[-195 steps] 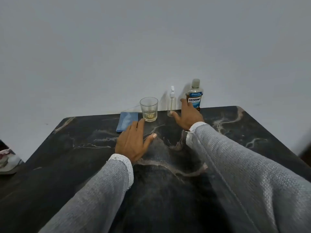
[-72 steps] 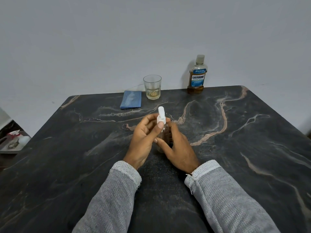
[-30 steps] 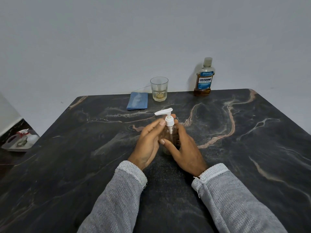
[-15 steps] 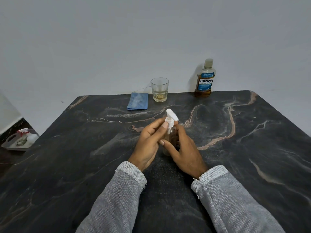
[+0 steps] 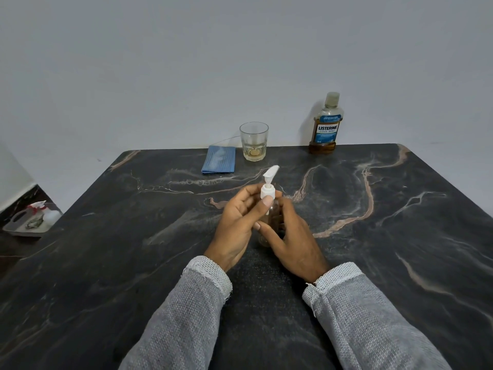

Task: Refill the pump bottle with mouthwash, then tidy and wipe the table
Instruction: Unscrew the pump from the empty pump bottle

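Observation:
A small clear pump bottle (image 5: 272, 212) stands upright on the dark marble table (image 5: 373, 236), at its middle. My right hand (image 5: 290, 236) wraps around the bottle's body. My left hand (image 5: 237, 225) pinches the white pump collar (image 5: 267, 192) between thumb and fingers; the nozzle points away and to the right. The mouthwash bottle (image 5: 325, 126), capped and about a third full of amber liquid, stands at the far edge on the right.
A drinking glass (image 5: 254, 141) with a little pale liquid stands at the far edge, and a folded blue cloth (image 5: 219, 163) lies just left of it. Off the table's left side sits a tray (image 5: 29, 220) with a spray bottle. A plain wall rises behind.
My right hand brought the pump bottle from the far edge to the table's middle. Over the last second my left hand has turned the pump head, and the nozzle swung from left to far right.

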`<action>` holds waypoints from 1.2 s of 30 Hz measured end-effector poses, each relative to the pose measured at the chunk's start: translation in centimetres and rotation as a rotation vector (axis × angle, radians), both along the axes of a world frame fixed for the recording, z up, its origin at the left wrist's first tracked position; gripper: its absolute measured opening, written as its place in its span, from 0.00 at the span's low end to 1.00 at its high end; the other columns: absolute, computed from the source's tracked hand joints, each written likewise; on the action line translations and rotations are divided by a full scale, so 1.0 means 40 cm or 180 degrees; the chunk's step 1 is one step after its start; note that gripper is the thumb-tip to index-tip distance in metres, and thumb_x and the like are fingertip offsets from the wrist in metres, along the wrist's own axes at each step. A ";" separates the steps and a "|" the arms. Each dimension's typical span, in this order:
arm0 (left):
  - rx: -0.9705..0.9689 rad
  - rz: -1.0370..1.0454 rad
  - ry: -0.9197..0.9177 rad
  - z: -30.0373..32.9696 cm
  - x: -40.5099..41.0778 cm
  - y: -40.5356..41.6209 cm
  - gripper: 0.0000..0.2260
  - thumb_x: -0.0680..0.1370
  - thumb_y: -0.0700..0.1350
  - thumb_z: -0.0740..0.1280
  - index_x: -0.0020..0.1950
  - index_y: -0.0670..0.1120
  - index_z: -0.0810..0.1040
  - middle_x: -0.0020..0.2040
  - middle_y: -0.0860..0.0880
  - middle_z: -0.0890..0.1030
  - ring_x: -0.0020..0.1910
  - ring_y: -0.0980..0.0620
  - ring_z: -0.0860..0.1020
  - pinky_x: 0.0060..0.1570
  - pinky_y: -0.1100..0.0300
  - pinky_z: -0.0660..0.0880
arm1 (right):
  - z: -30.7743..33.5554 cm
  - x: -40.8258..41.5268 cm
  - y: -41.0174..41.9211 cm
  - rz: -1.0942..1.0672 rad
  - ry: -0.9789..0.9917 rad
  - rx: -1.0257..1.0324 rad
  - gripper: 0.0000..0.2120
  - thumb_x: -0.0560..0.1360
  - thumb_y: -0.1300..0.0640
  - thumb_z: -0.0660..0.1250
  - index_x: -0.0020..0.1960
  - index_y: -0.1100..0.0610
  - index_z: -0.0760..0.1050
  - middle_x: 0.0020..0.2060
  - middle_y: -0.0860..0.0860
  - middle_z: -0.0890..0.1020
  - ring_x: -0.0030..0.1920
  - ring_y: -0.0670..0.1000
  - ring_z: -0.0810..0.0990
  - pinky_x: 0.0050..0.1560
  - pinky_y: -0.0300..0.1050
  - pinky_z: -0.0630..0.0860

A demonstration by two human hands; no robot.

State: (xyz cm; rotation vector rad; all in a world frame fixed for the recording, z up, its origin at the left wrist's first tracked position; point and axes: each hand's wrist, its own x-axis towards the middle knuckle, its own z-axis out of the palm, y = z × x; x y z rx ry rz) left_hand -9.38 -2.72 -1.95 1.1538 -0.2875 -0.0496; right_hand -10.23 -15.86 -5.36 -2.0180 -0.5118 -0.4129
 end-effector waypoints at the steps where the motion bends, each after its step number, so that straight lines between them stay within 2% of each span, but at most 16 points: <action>1: 0.0018 0.0029 -0.0036 0.000 0.000 0.000 0.15 0.73 0.43 0.69 0.59 0.43 0.76 0.54 0.45 0.83 0.55 0.50 0.80 0.48 0.64 0.77 | 0.000 0.000 0.000 -0.0003 0.0000 -0.0009 0.18 0.77 0.46 0.66 0.63 0.47 0.65 0.50 0.42 0.79 0.49 0.41 0.79 0.47 0.42 0.78; 6: -0.0213 -0.0254 0.0070 0.005 -0.001 0.010 0.18 0.76 0.45 0.65 0.65 0.41 0.75 0.59 0.41 0.80 0.60 0.48 0.78 0.60 0.56 0.75 | -0.004 0.004 0.000 -0.0007 0.0043 0.0015 0.17 0.76 0.45 0.66 0.61 0.48 0.66 0.49 0.41 0.79 0.48 0.41 0.80 0.47 0.40 0.77; 9: -0.0110 -0.0200 0.0036 0.007 -0.001 0.008 0.14 0.76 0.44 0.65 0.59 0.43 0.78 0.56 0.44 0.83 0.56 0.50 0.80 0.55 0.60 0.78 | -0.005 0.003 -0.001 -0.0006 0.0045 0.0002 0.16 0.76 0.45 0.66 0.60 0.47 0.66 0.48 0.41 0.79 0.48 0.41 0.80 0.45 0.39 0.77; 12: -0.0034 -0.0051 -0.0011 0.004 -0.001 0.000 0.13 0.74 0.42 0.68 0.58 0.43 0.76 0.54 0.44 0.83 0.54 0.50 0.81 0.48 0.62 0.78 | -0.003 0.002 -0.001 -0.0027 0.0014 -0.0005 0.18 0.76 0.45 0.66 0.61 0.47 0.65 0.47 0.41 0.79 0.47 0.41 0.80 0.45 0.37 0.76; 16: -0.0185 -0.0154 0.0078 0.004 0.002 0.009 0.18 0.77 0.42 0.66 0.66 0.40 0.73 0.60 0.38 0.79 0.58 0.47 0.78 0.58 0.55 0.75 | -0.004 0.003 -0.002 -0.0020 0.0059 0.0013 0.19 0.76 0.45 0.67 0.63 0.47 0.65 0.51 0.42 0.80 0.50 0.41 0.80 0.48 0.40 0.77; 18: -0.0139 -0.0201 0.0006 0.005 0.001 0.012 0.16 0.77 0.41 0.63 0.65 0.42 0.76 0.59 0.39 0.81 0.59 0.47 0.79 0.58 0.57 0.77 | -0.005 0.003 -0.001 -0.0004 0.0073 0.0010 0.18 0.76 0.45 0.67 0.62 0.47 0.66 0.51 0.42 0.79 0.50 0.41 0.79 0.48 0.41 0.77; 22: 0.0048 0.0169 -0.0261 -0.002 -0.001 0.003 0.10 0.76 0.41 0.68 0.56 0.49 0.82 0.56 0.43 0.84 0.58 0.47 0.81 0.53 0.60 0.78 | -0.005 0.003 -0.001 0.0004 0.0034 0.0030 0.19 0.76 0.45 0.67 0.63 0.46 0.65 0.51 0.41 0.79 0.50 0.41 0.79 0.49 0.42 0.77; 26: 0.0100 0.0441 -0.0350 -0.003 0.004 0.004 0.13 0.70 0.43 0.75 0.52 0.54 0.83 0.54 0.45 0.84 0.57 0.48 0.82 0.55 0.58 0.78 | -0.006 0.002 -0.001 -0.0011 0.0026 -0.0001 0.19 0.76 0.44 0.66 0.63 0.46 0.65 0.51 0.41 0.78 0.50 0.41 0.79 0.48 0.42 0.77; 30: 0.0147 0.0934 -0.0445 0.008 0.001 -0.006 0.12 0.68 0.41 0.76 0.49 0.52 0.83 0.50 0.47 0.85 0.52 0.50 0.83 0.49 0.62 0.78 | -0.008 0.003 -0.001 -0.0031 0.0006 -0.0002 0.20 0.76 0.42 0.65 0.64 0.47 0.65 0.51 0.42 0.79 0.49 0.41 0.79 0.48 0.45 0.78; 34: -0.0140 0.1186 -0.0398 0.040 -0.007 -0.020 0.12 0.70 0.36 0.75 0.50 0.48 0.81 0.48 0.48 0.86 0.49 0.53 0.84 0.46 0.65 0.78 | -0.008 0.003 -0.003 -0.0035 -0.0015 0.0024 0.18 0.76 0.42 0.65 0.62 0.45 0.65 0.49 0.41 0.80 0.49 0.41 0.79 0.47 0.42 0.77; 36: -0.0205 0.1300 -0.0380 0.067 -0.010 -0.023 0.11 0.71 0.36 0.74 0.51 0.47 0.80 0.48 0.48 0.86 0.50 0.52 0.84 0.47 0.62 0.79 | -0.008 0.003 -0.002 -0.0052 -0.0007 0.0022 0.17 0.76 0.41 0.65 0.61 0.43 0.64 0.49 0.40 0.79 0.49 0.40 0.79 0.47 0.37 0.76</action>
